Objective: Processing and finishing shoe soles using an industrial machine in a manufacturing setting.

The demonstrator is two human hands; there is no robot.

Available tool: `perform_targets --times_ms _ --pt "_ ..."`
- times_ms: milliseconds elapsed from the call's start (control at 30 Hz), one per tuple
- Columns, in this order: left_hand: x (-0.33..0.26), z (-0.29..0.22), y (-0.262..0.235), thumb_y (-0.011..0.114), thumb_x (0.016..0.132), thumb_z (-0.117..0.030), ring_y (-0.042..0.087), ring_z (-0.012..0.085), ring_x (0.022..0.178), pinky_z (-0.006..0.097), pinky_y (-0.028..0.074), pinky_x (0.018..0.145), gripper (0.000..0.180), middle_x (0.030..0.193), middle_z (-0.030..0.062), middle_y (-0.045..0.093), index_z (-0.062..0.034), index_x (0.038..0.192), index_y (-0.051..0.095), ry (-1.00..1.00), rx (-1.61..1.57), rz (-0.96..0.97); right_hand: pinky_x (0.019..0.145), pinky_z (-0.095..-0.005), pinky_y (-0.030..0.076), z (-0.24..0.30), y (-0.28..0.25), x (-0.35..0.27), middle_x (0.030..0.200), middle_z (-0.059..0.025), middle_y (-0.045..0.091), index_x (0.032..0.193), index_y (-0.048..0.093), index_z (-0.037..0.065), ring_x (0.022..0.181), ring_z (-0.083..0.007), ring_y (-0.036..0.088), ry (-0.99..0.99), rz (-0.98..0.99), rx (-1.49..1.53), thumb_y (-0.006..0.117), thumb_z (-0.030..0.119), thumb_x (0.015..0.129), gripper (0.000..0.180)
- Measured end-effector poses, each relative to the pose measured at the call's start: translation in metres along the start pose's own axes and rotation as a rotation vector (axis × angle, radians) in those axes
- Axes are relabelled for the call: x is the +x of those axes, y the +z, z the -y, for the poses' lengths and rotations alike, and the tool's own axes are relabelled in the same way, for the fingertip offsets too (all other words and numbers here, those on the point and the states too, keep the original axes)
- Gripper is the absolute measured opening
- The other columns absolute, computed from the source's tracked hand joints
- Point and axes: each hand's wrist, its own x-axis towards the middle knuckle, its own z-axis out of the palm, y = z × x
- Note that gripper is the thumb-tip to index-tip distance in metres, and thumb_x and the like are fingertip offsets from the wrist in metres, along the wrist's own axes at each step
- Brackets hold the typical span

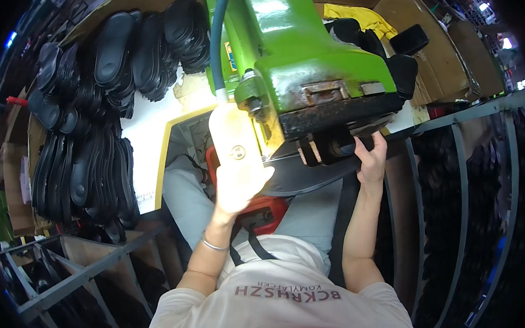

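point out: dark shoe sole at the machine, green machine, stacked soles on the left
dark shoe sole [309,179], head view, flat middle.
green machine [306,46], head view, upper housing.
stacked soles [110,49], head view, one sole's tread.

My left hand [237,183] is overexposed under the lamp, pressing a dark shoe sole [310,176] beneath the green machine [299,52]. My right hand [371,158] grips the sole's far edge. Black soles [97,112] pile at the table's left side.

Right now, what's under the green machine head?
Under the green machine head lies a dark shoe sole, held by the right hand and the left hand. The sole's far edge is covered.
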Motion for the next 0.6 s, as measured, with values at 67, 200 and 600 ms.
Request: perform_targets --times_ms 67,200,600 --pt "0.004 0.004 -0.022 0.072 0.071 0.001 0.065 0.0161 0.073 0.027 0.053 0.069 0.022 0.083 0.0111 0.069 0.0053 0.093 0.066 0.252 -0.201 -0.054 0.067 -0.0211 0.044 -0.013 0.007 0.003 0.079 -0.0020 0.060 0.088 0.058 0.001 0.072 -0.0073 0.054 -0.029 0.136 -0.060 0.068 0.012 0.079 0.018" --pt "-0.004 -0.013 -0.065 0.070 0.070 0.004 0.064 0.0148 0.079 0.026 0.051 0.074 0.026 0.087 0.0103 0.068 0.0079 0.095 0.063 -0.030 -0.347 -0.101 0.079 -0.0259 0.043 -0.011 0.045 -0.016 0.092 -0.0049 0.062 0.098 0.060 -0.001 0.086 -0.0113 0.055 0.022 0.232 -0.139 0.067 0.013 0.080 0.023" --pt "-0.061 0.035 -0.065 0.076 0.071 0.002 0.058 0.0099 0.083 0.024 0.047 0.076 0.025 0.089 0.0044 0.064 0.0012 0.093 0.062 -0.392 -0.115 0.351 0.067 -0.0248 0.049 -0.042 0.097 -0.032 0.080 -0.0027 0.068 0.088 0.066 0.001 0.072 -0.0096 0.061 -0.030 0.211 -0.037 0.084 0.008 0.062 0.032"
